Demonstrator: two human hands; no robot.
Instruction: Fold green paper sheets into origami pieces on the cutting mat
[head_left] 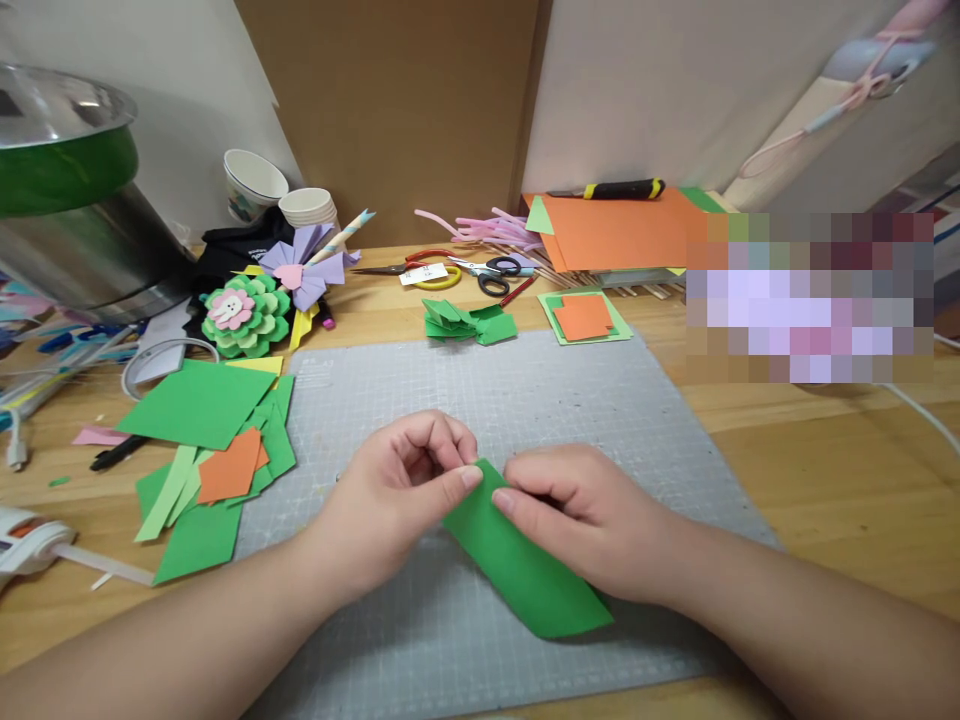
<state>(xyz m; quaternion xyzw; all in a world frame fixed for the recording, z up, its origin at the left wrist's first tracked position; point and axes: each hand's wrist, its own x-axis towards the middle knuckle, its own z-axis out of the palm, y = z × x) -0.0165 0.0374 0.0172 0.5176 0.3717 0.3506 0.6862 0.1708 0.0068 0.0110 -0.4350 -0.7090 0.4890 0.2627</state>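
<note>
Pinching the green strip at its far end, left hand and right hand both grip it, right nearer its length, which slants rightward toward the wearer over the grey mat.

Above a grey gridded cutting mat, the left hand and the right hand are pinching the upper end of a long green paper strip between thumbs and fingers, its lower end slanting toward the right forearm. Folded green paper pieces are lying at the mat's far edge, near a small orange notched paper square that is resting on green sheets. Left of the hands, loose green paper sheets are overlapping on the wooden counter, and a layered green paper flower is sitting beyond them.
</note>
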